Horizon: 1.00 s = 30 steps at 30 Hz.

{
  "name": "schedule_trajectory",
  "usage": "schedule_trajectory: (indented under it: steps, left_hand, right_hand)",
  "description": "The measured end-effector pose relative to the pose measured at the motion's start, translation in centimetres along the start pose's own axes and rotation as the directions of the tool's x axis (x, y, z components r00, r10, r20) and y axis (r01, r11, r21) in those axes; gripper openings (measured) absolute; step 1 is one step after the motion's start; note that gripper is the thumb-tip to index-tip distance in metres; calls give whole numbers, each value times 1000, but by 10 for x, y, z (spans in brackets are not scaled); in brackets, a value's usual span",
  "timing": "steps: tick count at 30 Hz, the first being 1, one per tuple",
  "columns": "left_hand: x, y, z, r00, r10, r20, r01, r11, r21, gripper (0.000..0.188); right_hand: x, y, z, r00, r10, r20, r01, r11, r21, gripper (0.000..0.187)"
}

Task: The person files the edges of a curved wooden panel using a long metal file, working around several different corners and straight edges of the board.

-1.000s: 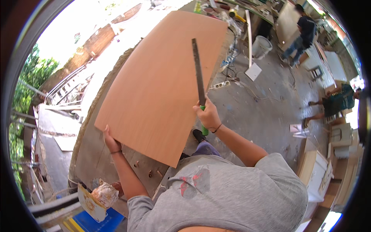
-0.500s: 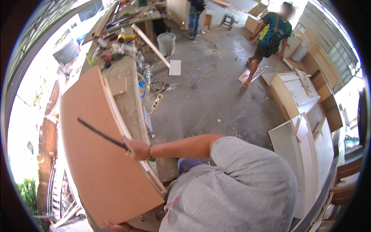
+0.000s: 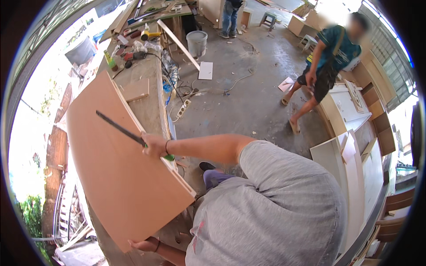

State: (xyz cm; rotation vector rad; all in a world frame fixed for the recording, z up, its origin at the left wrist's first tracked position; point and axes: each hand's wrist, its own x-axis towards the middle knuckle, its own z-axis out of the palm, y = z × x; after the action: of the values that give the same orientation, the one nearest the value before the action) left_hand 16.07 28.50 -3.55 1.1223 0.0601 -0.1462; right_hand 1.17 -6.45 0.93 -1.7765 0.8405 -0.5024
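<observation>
Panel (image 3: 120,173), broad and pale brown, lies over the bench (image 3: 150,111), with a white strip (image 3: 178,177) along its right edge. The right hand (image 3: 155,145) is closed round the green handle (image 3: 168,157) of a file (image 3: 119,127), whose dark blade points up and left across the panel; whether blade and surface touch cannot be told. The left hand (image 3: 145,244) grips the near corner, fingers bent; how tightly is unclear. A small board (image 3: 135,90) lies beside the panel on the bench, and a bucket (image 3: 196,44) stands on the floor (image 3: 239,115).
</observation>
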Motion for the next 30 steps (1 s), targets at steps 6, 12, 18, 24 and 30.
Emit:
schedule_trajectory:
  steps: [6,12,18,24,30]
  left_hand:
    - [-14,-67,-7,954,297,29,-293,917,270,40]
    - [-17,-54,-24,836,520,177,-502,594,629,69]
    - [-97,-16,78,892,76,-446,-93,996,-16,32]
    - [-158,-26,128,795,105,-598,-222,967,-125,20]
    - [-180,-58,145,841,1,-541,-112,979,-172,21]
  right_hand:
    - [46,42,-25,958,-245,-151,225,965,-138,34]
    - [38,12,-41,968,-207,140,203,978,39,23]
    - [13,8,-90,929,-198,314,191,980,54,22]
    - [2,-21,-116,886,-253,388,245,967,72,24]
    - [-11,-94,-125,571,-191,798,244,968,58,39]
